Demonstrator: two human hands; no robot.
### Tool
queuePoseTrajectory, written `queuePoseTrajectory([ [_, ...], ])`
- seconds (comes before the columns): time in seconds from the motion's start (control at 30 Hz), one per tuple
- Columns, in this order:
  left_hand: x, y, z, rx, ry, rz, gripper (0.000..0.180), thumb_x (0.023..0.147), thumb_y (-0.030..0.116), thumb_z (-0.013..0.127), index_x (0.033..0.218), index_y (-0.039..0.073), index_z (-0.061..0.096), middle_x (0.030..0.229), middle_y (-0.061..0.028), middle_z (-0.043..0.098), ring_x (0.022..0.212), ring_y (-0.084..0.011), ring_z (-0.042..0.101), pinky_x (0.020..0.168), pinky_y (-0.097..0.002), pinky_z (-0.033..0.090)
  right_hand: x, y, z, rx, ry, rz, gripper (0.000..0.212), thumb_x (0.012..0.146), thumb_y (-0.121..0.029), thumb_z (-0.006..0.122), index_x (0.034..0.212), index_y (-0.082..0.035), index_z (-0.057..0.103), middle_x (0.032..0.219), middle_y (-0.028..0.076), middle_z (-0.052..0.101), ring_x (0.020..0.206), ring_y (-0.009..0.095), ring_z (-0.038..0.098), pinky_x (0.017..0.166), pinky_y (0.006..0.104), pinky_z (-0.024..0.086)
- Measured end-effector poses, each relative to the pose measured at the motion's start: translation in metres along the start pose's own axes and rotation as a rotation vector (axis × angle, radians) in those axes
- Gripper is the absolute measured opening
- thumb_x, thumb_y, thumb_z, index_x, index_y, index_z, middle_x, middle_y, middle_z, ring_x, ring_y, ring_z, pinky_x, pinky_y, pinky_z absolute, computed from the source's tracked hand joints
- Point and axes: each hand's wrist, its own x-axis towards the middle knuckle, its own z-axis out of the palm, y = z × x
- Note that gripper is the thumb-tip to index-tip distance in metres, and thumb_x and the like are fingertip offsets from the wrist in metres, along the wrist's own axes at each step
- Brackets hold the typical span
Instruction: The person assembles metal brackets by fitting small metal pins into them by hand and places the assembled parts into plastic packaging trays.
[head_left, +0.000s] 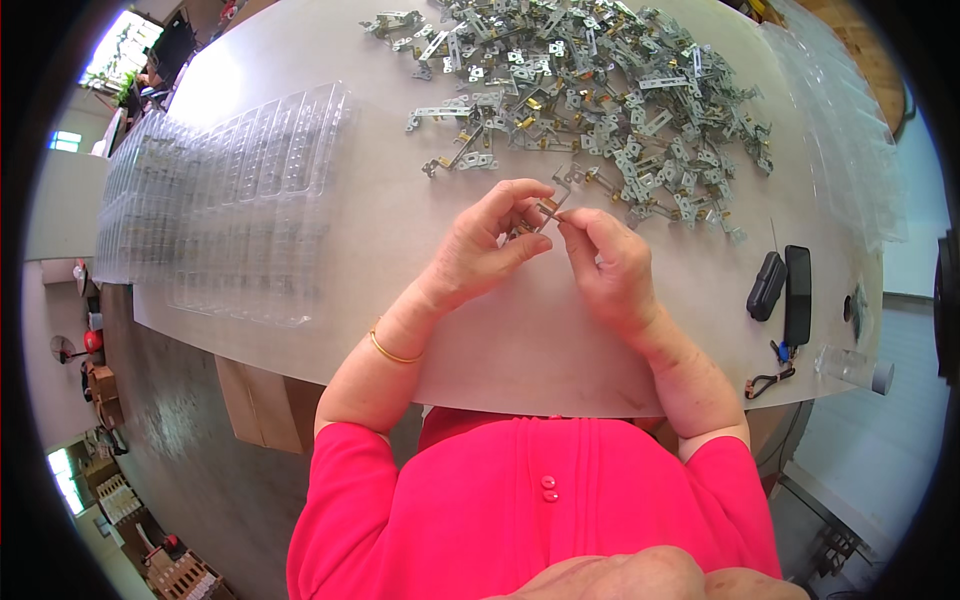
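Observation:
My left hand (478,248) is closed round a small silvery metal bracket (563,188), whose bent end sticks out past the fingertips. A brass-coloured bit (547,208) shows between the fingers. From the other side my right hand (613,268) pinches at the bracket with thumb and forefinger; the exact point of grip is partly hidden. Just beyond both hands lies a large heap of similar metal brackets (655,125), some with brass-coloured pieces, spread over the pale tabletop (390,225).
Stacked clear plastic trays (245,200) cover the table's left side, with more clear trays (850,130) at the far right. Near the right edge lie a black case (767,286), a black phone (797,295), keys on a cord (770,380) and a clear bottle (850,368). A cardboard box (262,402) stands under the table.

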Motion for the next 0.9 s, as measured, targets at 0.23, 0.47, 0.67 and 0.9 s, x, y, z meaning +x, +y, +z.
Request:
queuePoseTrajectory([
  [0.23,0.003,0.000,0.000,0.066,0.002,0.030,0.049,0.089,-0.010,0.067,0.134,0.004,0.053,0.114,-0.0003,0.057,0.100,-0.0075,0.054,0.089,-0.0231,0.049,0.000,0.003,-0.002,0.010,-0.025,0.066,0.012,0.086,0.002,0.068,0.097,-0.004,0.065,0.084,0.013,0.067,0.072,0.033,0.066,0.062,0.0382,0.051],
  [0.47,0.000,0.000,-0.003,-0.109,-0.001,-0.023,0.049,0.091,-0.003,0.068,0.136,0.004,0.051,0.108,0.0005,0.056,0.093,-0.0067,0.055,0.081,-0.0227,0.049,-0.001,0.002,-0.003,0.076,-0.073,0.030,0.012,0.088,0.001,0.068,0.097,-0.005,0.065,0.080,0.012,0.065,0.069,0.028,0.063,0.061,0.0345,0.049],
  [0.67,0.000,0.015,-0.008,-0.323,-0.136,-0.201,0.049,0.093,0.012,0.072,0.137,0.004,0.051,0.099,-0.0016,0.059,0.083,-0.0086,0.057,0.073,-0.0242,0.049,0.000,0.011,-0.003,0.311,0.114,0.149,0.010,0.096,0.000,0.062,0.105,-0.004,0.063,0.099,0.008,0.066,0.079,0.013,0.061,0.070,0.0258,0.050],
  [0.9,0.000,0.019,-0.006,-0.331,-0.244,-0.320,0.049,0.093,0.017,0.073,0.133,0.000,0.051,0.099,-0.0045,0.062,0.085,-0.0115,0.061,0.073,-0.0274,0.050,-0.005,0.016,-0.001,0.725,0.076,0.308,0.012,0.102,-0.005,0.056,0.113,-0.002,0.061,0.106,0.005,0.065,0.084,0.010,0.061,0.077,0.0246,0.052],
])
